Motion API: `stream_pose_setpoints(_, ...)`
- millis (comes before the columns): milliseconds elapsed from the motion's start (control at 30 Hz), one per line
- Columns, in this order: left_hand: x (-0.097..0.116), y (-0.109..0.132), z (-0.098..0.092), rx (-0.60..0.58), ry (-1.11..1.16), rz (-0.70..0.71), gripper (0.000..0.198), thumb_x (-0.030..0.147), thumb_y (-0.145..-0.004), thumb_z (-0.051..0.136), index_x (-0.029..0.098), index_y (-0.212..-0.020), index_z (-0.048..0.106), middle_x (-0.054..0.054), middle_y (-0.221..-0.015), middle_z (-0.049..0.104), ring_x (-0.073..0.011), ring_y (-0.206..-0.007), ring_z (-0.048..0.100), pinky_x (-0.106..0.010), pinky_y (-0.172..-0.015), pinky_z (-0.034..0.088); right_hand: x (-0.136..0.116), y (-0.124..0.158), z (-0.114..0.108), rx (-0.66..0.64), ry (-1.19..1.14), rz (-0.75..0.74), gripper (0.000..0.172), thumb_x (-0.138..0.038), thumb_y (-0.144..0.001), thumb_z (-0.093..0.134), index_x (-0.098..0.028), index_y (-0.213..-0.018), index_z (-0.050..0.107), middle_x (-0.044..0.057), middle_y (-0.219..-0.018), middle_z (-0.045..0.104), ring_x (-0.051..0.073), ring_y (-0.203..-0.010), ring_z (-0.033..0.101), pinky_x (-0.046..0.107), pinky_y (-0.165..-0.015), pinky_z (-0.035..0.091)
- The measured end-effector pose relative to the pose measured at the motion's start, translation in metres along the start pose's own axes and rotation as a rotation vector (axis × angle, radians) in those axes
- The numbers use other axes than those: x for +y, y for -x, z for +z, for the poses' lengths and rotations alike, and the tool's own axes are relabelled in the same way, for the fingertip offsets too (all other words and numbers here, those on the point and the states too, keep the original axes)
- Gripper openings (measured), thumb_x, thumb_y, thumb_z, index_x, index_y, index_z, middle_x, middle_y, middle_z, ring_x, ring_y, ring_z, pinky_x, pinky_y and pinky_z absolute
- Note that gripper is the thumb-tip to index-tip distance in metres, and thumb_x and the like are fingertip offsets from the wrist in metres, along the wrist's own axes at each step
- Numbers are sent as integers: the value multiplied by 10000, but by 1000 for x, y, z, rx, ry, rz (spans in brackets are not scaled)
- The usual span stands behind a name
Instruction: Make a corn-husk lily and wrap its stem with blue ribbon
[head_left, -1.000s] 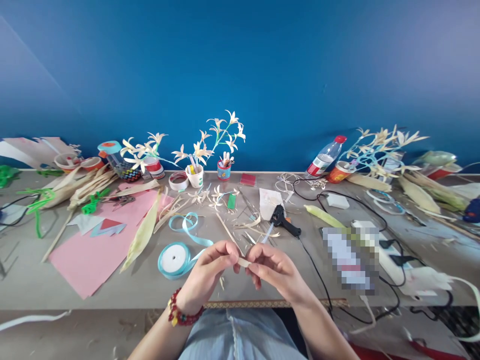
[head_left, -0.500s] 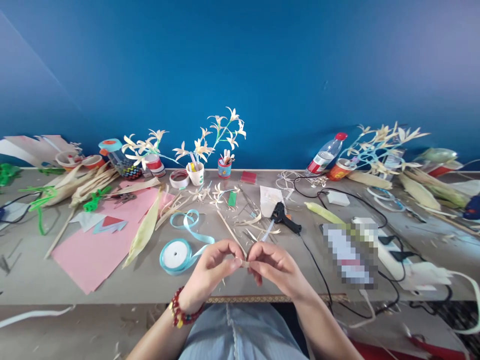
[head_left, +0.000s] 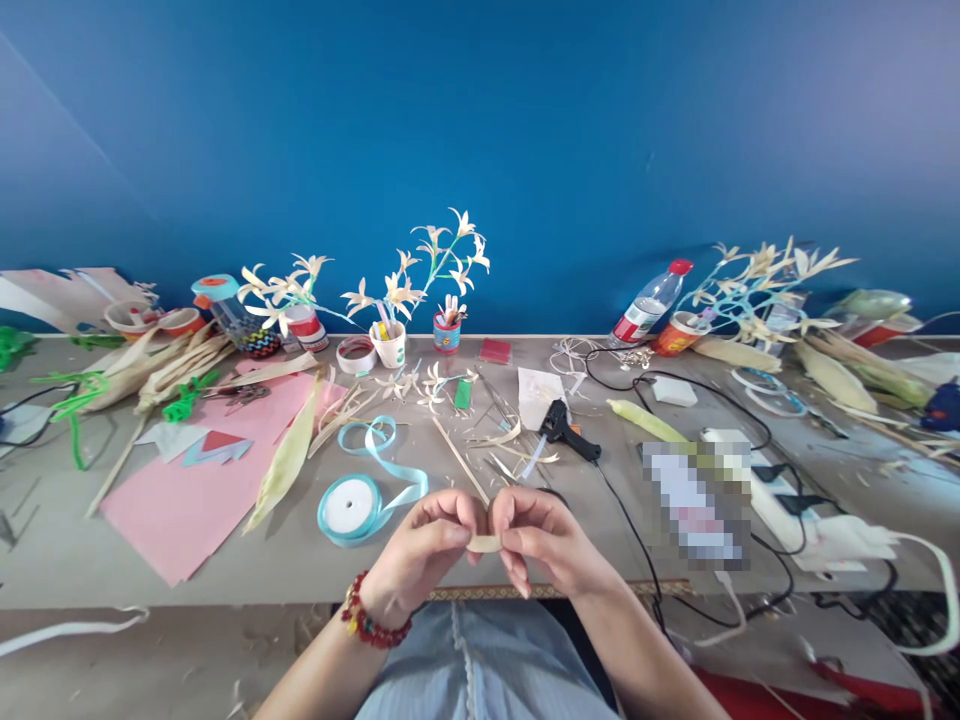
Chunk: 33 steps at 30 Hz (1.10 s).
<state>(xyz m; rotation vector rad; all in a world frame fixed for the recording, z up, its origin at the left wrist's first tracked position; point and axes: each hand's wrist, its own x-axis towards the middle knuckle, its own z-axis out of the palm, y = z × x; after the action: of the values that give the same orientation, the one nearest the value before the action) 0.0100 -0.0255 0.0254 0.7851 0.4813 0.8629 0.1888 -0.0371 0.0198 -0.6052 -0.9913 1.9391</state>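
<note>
A small pale strip of husk (head_left: 484, 543) is stretched between my two hands above the table's front edge. My left hand (head_left: 435, 535) pinches its left end, and my right hand (head_left: 541, 535) pinches its right end. Beyond my fingers lies a thin pale stick (head_left: 459, 458) on the table. To the left of my hands is a roll of light blue ribbon (head_left: 349, 507) with a loose curled length. A black glue gun (head_left: 570, 432) lies ahead and to the right, beside narrow husk scraps (head_left: 508, 435).
Pink paper (head_left: 180, 510) and a large husk (head_left: 289, 462) lie on the left. Cups with husk flowers (head_left: 388, 345) stand along the blue wall, with a plastic bottle (head_left: 649, 305) farther right. A blurred-out flat object (head_left: 694, 510), cables and a power strip (head_left: 780, 515) are on the right.
My hands have moved slightly apart, and more of the strip shows between them. Its visible part now looks wider. The camera view has shifted a little.
</note>
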Motion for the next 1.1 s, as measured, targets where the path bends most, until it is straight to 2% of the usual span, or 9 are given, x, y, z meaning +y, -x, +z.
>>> stream_pose_setpoints(100, 0, 1, 0, 6, 35, 56, 210, 329, -755, 605, 179, -620, 547, -26, -571, 502, -167, -595, 459, -329, -647, 388, -1, -1, 1, -16, -103, -26, 184, -244, -801, 741, -154, -726, 599, -48, -485, 569, 65, -337, 485, 151, -331, 429)
stream_pose_setpoints(233, 3, 5, 3, 28, -127, 111, 223, 363, -781, 614, 147, -736, 647, -66, -707, 564, -189, -686, 490, -326, -671, 380, -3, -1, 1, 38, -41, -14, 208, -276, -770, 767, -151, -724, 607, -35, -503, 586, 67, -367, 484, 155, -335, 453)
stream_pose_setpoints(400, 6, 9, 5, 37, -227, 63, 167, 294, -755, 712, 150, -727, 631, -12, -696, 528, -133, -654, 430, -264, -644, 325, -3, -2, 1, 58, 25, 4, 198, -252, -765, 761, -146, -706, 604, -47, -489, 562, 61, -372, 480, 150, -334, 463)
stream_pose_setpoints(500, 3, 6, 4, 12, -141, 50, 157, 260, -745, 715, 142, -705, 621, -7, -662, 533, -126, -633, 437, -258, -635, 316, -1, -2, 1, 44, -20, 4, 199, -242, -764, 763, -147, -703, 599, -56, -465, 556, 51, -337, 458, 141, -320, 445)
stream_pose_setpoints(667, -2, -2, 2, -74, 169, 59, 172, 268, -747, 648, 149, -638, 588, -1, -567, 488, -130, -578, 420, -265, -609, 325, 0, -3, 2, 8, -148, 5, 236, -289, -760, 788, -150, -726, 601, -56, -457, 573, 39, -281, 424, 140, -293, 417)
stream_pose_setpoints(733, -1, -2, 2, -57, 147, 97, 184, 306, -773, 625, 140, -693, 621, -28, -632, 538, -148, -622, 455, -281, -639, 353, -1, -3, 3, 30, -102, -19, 226, -285, -773, 780, -146, -724, 609, -49, -474, 581, 46, -302, 446, 147, -305, 432)
stream_pose_setpoints(833, 1, 0, 0, -23, -33, 132, 188, 308, -780, 671, 125, -825, 661, -58, -778, 593, -170, -723, 498, -297, -699, 373, -4, -3, 5, 76, 22, -65, 197, -265, -802, 748, -147, -729, 609, -42, -495, 585, 60, -349, 482, 157, -334, 453)
stream_pose_setpoints(933, 3, 1, -1, -17, -98, 101, 113, 238, -785, 691, 142, -767, 634, -31, -752, 567, -158, -717, 494, -290, -699, 362, -7, -2, 6, 70, 92, -66, 179, -268, -810, 716, -158, -740, 594, -47, -525, 575, 68, -379, 493, 173, -358, 460)
stream_pose_setpoints(1100, 4, 0, -1, -5, -137, 81, 127, 226, -804, 684, 151, -732, 612, -18, -727, 557, -150, -686, 494, -290, -676, 354, -17, -1, 12, 94, 316, -45, 143, -230, -782, 688, -158, -706, 592, -43, -581, 564, 71, -469, 526, 171, -455, 457)
